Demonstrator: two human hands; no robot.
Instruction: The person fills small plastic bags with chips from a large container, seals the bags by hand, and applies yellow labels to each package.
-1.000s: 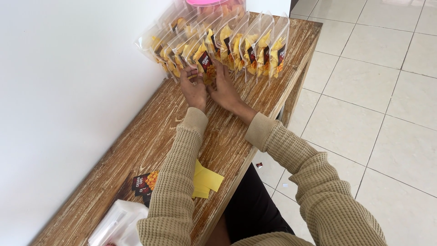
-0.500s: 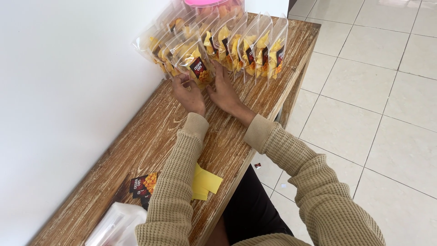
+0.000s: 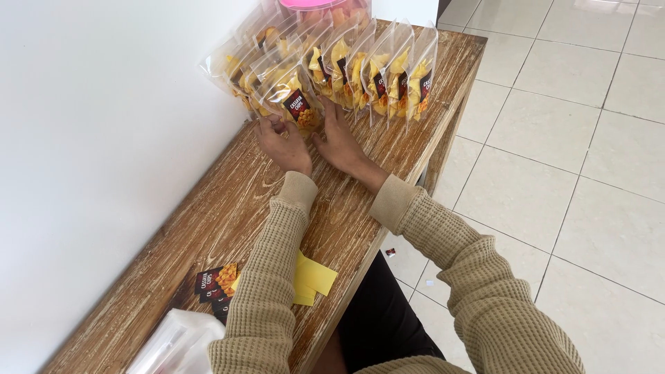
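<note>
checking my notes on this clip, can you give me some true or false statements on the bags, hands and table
1. Both hands, left hand and right hand, are at the nearest chip bag. True.
2. The bags of chips lie flat in a pile. False: they stand upright in rows.
3. Yellow paper slips lie on the wooden table near the left sleeve. True.
4. The table is glass. False: it is streaked wood.
5. A pink lid shows behind the bags. True.
</note>
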